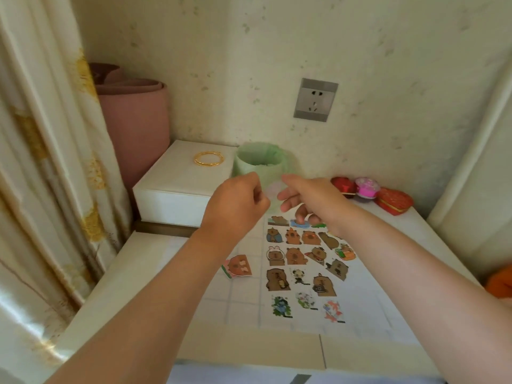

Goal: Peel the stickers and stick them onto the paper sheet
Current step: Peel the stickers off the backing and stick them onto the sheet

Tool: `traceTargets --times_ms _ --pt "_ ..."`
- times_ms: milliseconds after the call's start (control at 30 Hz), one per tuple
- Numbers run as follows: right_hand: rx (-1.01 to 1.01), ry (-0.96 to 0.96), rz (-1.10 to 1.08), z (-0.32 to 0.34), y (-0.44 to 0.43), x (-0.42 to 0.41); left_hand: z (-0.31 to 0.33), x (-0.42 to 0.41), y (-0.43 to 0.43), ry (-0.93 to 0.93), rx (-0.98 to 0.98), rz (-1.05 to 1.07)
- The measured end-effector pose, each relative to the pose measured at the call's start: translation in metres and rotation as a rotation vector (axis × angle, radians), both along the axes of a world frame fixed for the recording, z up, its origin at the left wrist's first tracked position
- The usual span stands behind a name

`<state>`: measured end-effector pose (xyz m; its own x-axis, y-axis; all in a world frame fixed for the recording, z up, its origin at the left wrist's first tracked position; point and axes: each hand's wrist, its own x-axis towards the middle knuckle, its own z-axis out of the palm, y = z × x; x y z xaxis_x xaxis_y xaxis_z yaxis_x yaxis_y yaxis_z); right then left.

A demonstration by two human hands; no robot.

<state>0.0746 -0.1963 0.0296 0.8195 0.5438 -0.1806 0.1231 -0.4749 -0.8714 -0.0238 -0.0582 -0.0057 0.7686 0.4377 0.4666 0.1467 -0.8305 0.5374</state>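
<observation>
Head view: one paper sheet [243, 306], three bottom-row stickers [281, 306] (one bin [249, 169]).

Paper sheet [243, 303] lies bottom centre on the table [116, 286], w/ one loose sticker [238, 266] just left of it. Behind it, mid-frame, stands a bin [260, 162]. Box [177, 187] sits left of the bin (bangles [209, 158] on top), rolled mat [133, 128] behind, upper left.

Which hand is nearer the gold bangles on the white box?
Left. The left hand hovers just right of the gold bangles; the right hand is farther right, in front of the green bin.
</observation>
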Motion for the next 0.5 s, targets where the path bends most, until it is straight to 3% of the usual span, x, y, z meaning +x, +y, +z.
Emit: traceTargets --times_ms 67,367,500 --pt "0.02 0.097 -0.024 -0.002 -0.017 0.0 -0.001 0.005 -0.016 -0.002 0.127 -0.051" --pt "-0.007 0.21 -0.174 -0.012 -0.079 0.023 -0.016 0.029 -0.063 -0.107 0.44 -0.241" --pt "-0.103 0.219 -0.172 -0.022 -0.106 0.032 -0.025 0.036 -0.073 0.039 0.516 -0.346"
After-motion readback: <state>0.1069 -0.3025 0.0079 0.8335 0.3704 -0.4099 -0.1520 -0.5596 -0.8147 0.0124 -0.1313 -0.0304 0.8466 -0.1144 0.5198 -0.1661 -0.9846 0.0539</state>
